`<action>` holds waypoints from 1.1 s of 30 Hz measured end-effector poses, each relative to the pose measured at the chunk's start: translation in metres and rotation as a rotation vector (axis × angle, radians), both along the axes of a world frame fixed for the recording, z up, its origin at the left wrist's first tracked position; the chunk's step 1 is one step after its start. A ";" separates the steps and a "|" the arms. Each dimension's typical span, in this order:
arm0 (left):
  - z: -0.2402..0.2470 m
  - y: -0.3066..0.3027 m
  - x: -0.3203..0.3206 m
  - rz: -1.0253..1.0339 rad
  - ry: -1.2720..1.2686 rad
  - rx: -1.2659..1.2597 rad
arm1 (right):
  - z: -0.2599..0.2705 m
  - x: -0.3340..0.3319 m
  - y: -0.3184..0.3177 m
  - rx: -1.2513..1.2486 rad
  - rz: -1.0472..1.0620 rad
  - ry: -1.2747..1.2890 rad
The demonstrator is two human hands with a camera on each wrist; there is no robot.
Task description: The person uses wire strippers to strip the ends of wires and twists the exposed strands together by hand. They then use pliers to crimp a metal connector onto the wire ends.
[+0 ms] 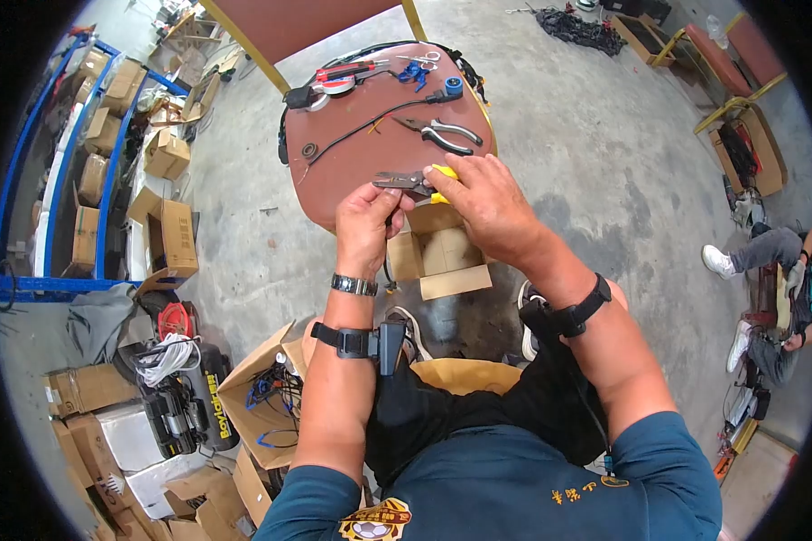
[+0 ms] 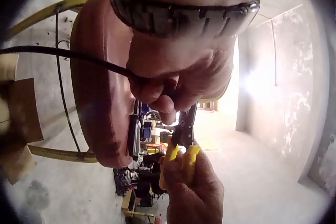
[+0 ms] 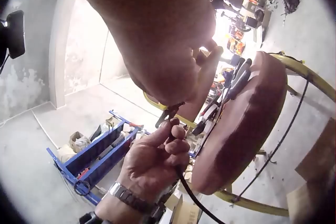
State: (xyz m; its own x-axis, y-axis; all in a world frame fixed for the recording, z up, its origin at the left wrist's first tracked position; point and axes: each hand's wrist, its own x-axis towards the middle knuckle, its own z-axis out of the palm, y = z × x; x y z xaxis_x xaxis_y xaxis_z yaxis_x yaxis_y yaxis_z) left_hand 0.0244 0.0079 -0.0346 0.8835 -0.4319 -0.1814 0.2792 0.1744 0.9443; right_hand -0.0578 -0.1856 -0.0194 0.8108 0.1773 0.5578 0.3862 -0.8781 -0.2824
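Observation:
My right hand (image 1: 496,203) grips the yellow handles of a pair of wire strippers (image 1: 444,173), whose dark jaws point left over the front of the red chair seat (image 1: 347,167). Right at those jaws, my left hand (image 1: 363,221) pinches a black cable (image 2: 63,51) between thumb and fingers. The cable's end is hidden by the fingers, and its length trails down from the hand (image 3: 197,199). On the seat lie black-and-grey pliers (image 1: 442,132), a cable with a blue connector (image 1: 453,87), scissors (image 1: 430,59), a red-handled tool (image 1: 350,69) and a small dark ring (image 1: 309,151).
An open cardboard box (image 1: 456,281) stands on the floor below the seat's front. To the left are a blue shelf (image 1: 108,180) with boxes and a carton of wires (image 1: 275,397). Another person (image 1: 776,252) sits at the far right.

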 end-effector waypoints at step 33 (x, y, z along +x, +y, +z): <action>0.001 0.000 -0.005 0.021 0.033 0.098 | 0.010 -0.001 0.005 -0.083 -0.072 0.047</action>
